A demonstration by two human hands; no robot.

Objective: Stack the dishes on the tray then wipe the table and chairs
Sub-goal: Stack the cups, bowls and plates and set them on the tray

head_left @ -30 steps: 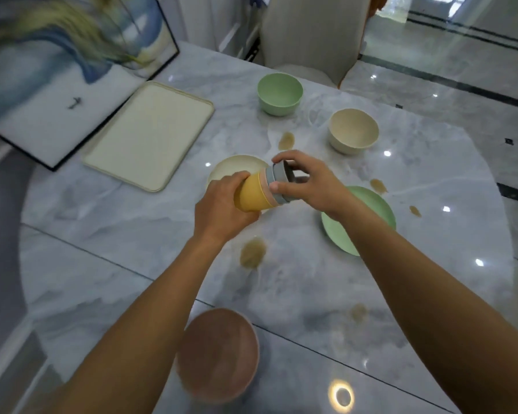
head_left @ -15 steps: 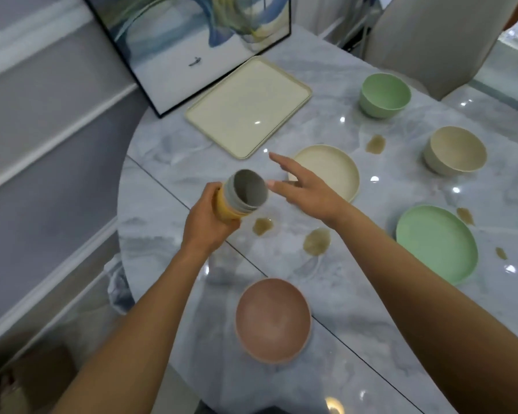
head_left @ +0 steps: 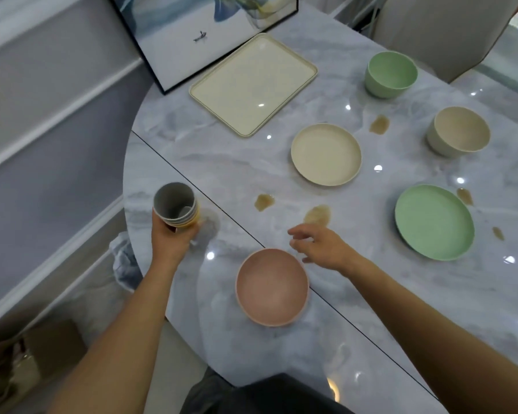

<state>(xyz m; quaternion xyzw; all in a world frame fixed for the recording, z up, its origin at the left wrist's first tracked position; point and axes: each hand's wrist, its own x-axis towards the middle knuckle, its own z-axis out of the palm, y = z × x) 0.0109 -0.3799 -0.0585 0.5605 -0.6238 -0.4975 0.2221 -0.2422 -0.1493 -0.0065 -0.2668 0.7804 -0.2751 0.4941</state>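
Cups (head_left: 176,208), nested in one stack, are gripped from below by the left hand (head_left: 169,239) at the left edge of the tabletop (head_left: 222,162), long axis near upright, mouth tipped toward the camera. Right hand (head_left: 320,248) hovers slack-fingered, holding nothing, beside the pink bowl (head_left: 272,286).

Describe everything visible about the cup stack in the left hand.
The cup stack is several matte, plastic-looking cups nested together: grey innermost, yellow outermost, thin rims layered between. It tilts, open mouth toward the camera. The left hand grips its lower part, at the table's left edge. Whether its base touches the table is unclear.
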